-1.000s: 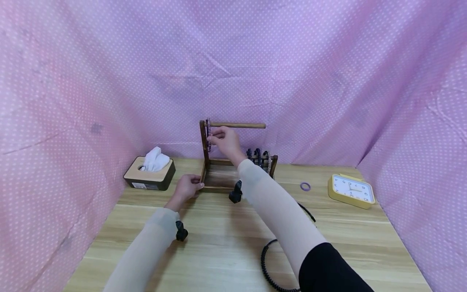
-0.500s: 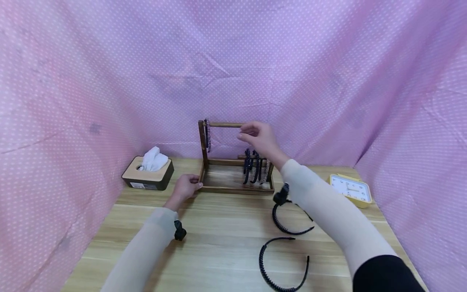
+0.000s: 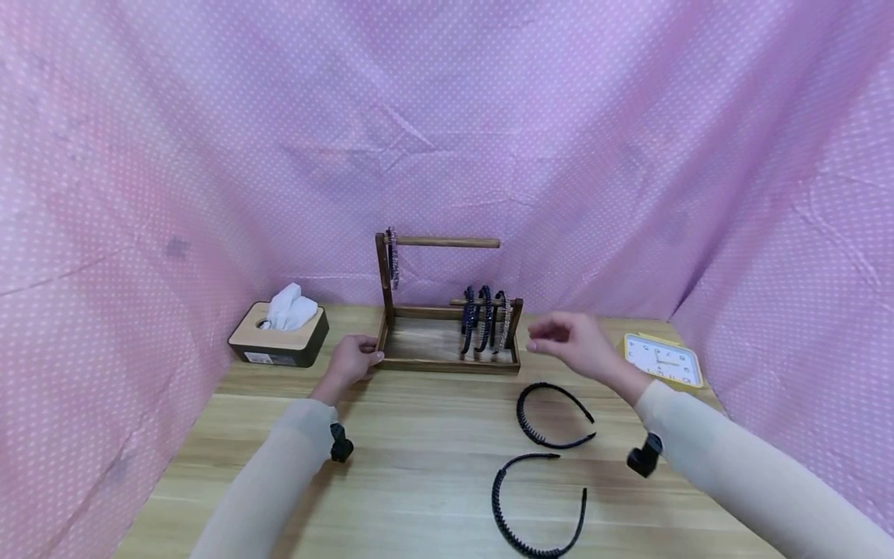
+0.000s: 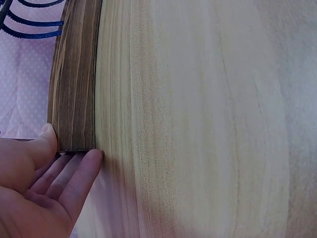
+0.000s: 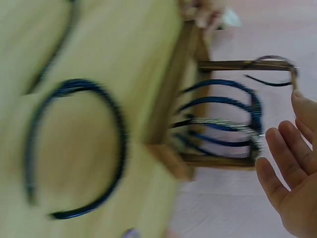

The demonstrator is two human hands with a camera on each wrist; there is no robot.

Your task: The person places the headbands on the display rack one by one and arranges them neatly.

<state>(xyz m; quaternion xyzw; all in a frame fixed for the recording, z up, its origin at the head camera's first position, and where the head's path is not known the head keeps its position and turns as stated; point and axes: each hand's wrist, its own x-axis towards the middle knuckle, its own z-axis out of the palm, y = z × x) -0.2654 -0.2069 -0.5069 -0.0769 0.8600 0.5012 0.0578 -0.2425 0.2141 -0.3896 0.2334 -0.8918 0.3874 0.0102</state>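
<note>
A dark wooden rack [image 3: 447,366] with a tray base and two bars stands at the back of the table. My left hand [image 3: 351,361] holds its near left corner, thumb and fingers at the tray's end in the left wrist view. A sparkly headband [image 3: 394,260] hangs at the left end of the upper bar. Several dark headbands [image 3: 484,318] and a glittery one [image 3: 504,322] hang from the lower bar. To the right of the rack, my right hand [image 3: 576,345] is in the air with nothing in it, its fingers loosely bent.
Two black headbands lie on the table, one [image 3: 520,419] behind the other [image 3: 497,505]. A yellow clock [image 3: 662,359] is at the right, a tissue box [image 3: 279,334] at the left. A purple ring [image 5: 131,233] shows in the right wrist view. Pink dotted cloth surrounds the table.
My right hand has left the headband on the upper bar and moved right and down past the rack. Both loose headbands are now uncovered. My left hand stays at the rack's corner.
</note>
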